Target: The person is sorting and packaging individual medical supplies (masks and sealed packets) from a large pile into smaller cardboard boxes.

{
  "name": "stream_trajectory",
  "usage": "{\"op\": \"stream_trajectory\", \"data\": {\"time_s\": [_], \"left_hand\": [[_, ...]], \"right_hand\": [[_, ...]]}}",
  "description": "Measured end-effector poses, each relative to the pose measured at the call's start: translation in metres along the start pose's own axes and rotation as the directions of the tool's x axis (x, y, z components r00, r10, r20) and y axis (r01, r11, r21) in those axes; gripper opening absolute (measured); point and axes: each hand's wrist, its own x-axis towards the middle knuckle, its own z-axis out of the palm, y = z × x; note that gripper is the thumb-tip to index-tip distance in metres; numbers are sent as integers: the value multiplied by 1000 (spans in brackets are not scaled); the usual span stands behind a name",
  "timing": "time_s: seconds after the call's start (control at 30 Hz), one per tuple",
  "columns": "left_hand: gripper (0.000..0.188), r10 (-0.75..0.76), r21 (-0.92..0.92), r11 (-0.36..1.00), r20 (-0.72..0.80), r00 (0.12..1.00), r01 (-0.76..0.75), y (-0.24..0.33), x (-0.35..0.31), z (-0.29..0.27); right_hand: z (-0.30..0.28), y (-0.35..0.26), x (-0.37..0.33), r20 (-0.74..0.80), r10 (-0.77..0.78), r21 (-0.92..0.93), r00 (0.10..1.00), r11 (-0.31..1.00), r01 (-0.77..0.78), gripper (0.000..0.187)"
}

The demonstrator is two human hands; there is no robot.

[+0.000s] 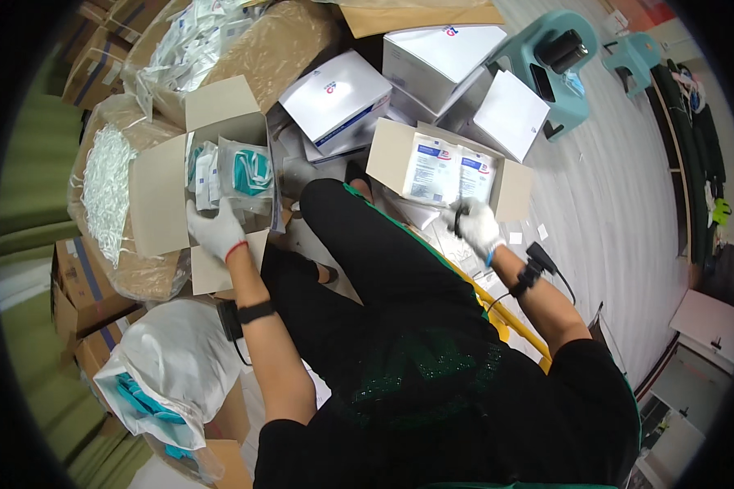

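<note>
White-gloved left hand [218, 234] sits at pale packets [208, 178], its grip unclear.
Right hand [479, 228] curls around a black object [458, 218].

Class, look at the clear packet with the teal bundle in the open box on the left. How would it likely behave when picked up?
The clear packet would probably bend or sag, since its wrapping looks like thin, creased film. It seems likely light, as the teal bundle inside resembles folded cloth. The smooth-looking film might also slip a little.
</note>
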Motion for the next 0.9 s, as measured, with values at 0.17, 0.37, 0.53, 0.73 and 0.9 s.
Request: {"op": "stream_trajectory", "data": {"time_s": [0.17,0.37,0.53,0.73,0.9], "left_hand": [[45,173,-217,961,1,985,-169,22,-58,-16],[40,279,-233,945,198,940,-231,14,-109,-4],[67,431,328,721,478,765,-611,12,-109,5],[49,131,495,468,780,612,-732,25,-67,13],[14,589,228,125,766,257,-966,-27,-52,40]], "right_hand": [[2,70,99,-167,36,361,985,932,28,25],[38,64,134,-82,218,509,972,848,-148,26],[53,58,141,-42,210,638,977,758,-136,21],[41,37,126,-228,44,36,973,999,-37,32],[46,24,118,-393,-72,-363,917,928,-83,31]]}}
